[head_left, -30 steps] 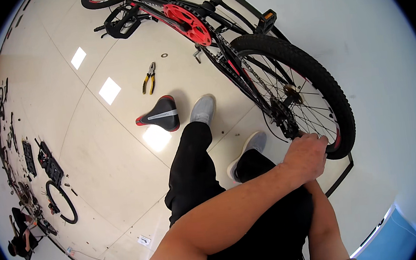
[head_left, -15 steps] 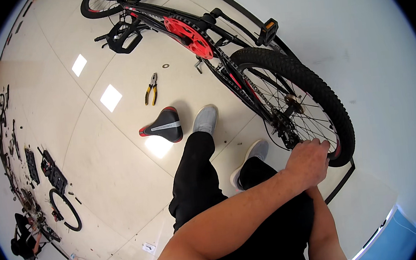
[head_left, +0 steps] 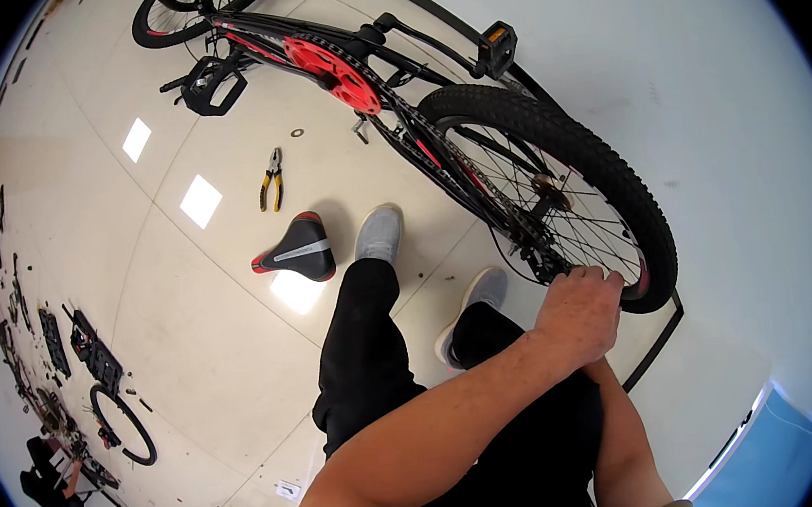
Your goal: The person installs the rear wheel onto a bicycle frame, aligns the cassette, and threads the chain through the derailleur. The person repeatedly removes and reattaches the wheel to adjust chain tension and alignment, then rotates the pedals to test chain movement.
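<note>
A black bicycle with a red chainring guard (head_left: 335,75) lies along the wall. At the lower edge of its rear wheel (head_left: 552,142), just beyond the rear derailleur (head_left: 546,262), is my left hand (head_left: 583,310). Its fingers are curled closed, and whatever they grip is hidden under the hand. My right forearm (head_left: 624,438) rises from the lower right and passes beneath my left wrist. The right hand's fingers are concealed behind the left hand, so their grip does not show. The chain (head_left: 450,147) runs from the chainring toward the rear hub.
A black and red saddle (head_left: 298,249) lies on the tiled floor beside my left shoe (head_left: 380,233). Farther off are yellow-handled pliers (head_left: 270,181) and a small washer (head_left: 297,133). A loose tyre (head_left: 129,427), black trays (head_left: 95,352) and scattered parts are at the left.
The whole view has shifted, so bicycle, saddle and pliers appear slightly farther left. My left hand keeps its closed pose at the rear wheel's lower edge.
</note>
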Available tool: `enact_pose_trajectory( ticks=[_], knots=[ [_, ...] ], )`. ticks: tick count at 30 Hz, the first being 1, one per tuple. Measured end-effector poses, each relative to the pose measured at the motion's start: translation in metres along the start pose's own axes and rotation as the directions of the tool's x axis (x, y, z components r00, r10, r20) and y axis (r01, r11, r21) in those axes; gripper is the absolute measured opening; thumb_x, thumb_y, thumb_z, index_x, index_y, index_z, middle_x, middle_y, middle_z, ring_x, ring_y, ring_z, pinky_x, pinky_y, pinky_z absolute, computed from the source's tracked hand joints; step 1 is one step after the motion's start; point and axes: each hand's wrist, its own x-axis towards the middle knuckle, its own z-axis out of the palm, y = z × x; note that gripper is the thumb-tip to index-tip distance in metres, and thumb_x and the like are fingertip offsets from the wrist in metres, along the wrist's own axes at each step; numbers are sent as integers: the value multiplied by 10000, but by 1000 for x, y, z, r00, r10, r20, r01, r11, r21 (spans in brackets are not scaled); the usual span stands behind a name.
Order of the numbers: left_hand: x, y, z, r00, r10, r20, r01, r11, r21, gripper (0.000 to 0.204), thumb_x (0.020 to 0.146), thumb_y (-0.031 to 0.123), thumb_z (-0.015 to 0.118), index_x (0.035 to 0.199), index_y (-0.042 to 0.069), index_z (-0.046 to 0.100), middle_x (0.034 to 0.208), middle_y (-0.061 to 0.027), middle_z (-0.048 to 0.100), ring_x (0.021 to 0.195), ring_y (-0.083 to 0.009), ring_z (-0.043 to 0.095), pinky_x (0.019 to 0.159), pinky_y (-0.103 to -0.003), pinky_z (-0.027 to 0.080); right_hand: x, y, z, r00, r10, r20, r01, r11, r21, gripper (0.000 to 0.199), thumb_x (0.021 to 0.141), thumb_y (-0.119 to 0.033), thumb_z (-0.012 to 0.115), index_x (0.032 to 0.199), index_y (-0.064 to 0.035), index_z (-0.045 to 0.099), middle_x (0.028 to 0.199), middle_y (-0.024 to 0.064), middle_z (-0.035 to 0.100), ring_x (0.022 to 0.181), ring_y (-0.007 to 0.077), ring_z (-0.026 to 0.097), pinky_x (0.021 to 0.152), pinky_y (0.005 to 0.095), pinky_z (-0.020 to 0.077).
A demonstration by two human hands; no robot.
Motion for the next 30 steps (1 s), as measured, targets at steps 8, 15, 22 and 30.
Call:
enact_pose_trajectory(
  ticks=[8, 15, 22, 30],
  knots=[
    [-5, 2, 7, 998, 42, 42, -46, 994, 99, 311, 885, 199, 734, 1102, -8, 651, 1086, -198, 675, 989, -352, 694, 848, -465, 557, -2, 2, 0, 1000, 8, 2, -8, 1000, -5, 152, 912, 49, 589, 1003, 37, 710, 900, 71, 728, 775, 115, 669, 724, 264, 546],
    [5, -13, -18, 984, -151, 92, 118, 948, 297, 242, 915, 253, 691, 997, 26, 700, 975, -175, 731, 933, -357, 727, 812, -482, 577, 35, 14, 39, 999, 10, 34, -12, 998, 58, 153, 912, 53, 584, 1000, 41, 709, 890, 73, 728, 770, 117, 671, 723, 265, 547],
    [17, -40, -57, 897, -441, -43, 436, 863, 255, 283, 936, 327, 691, 1032, 64, 727, 950, -189, 745, 934, -415, 717, 810, -510, 557, 43, 19, 49, 937, 329, 119, -338, 763, 552, 163, 917, 77, 584, 1031, 86, 700, 1006, 144, 740, 865, 224, 742, 861, 337, 628],
    [24, -43, -39, 996, 13, -83, 30, 869, 493, 210, 843, 60, 760, 1053, 61, 757, 1076, -108, 701, 1058, -355, 600, 939, -470, 477, 40, 34, 45, 904, 406, 135, -379, 610, 696, 166, 910, -8, 682, 1045, 60, 750, 1002, 92, 763, 923, 193, 725, 845, 324, 592]
  ],
)
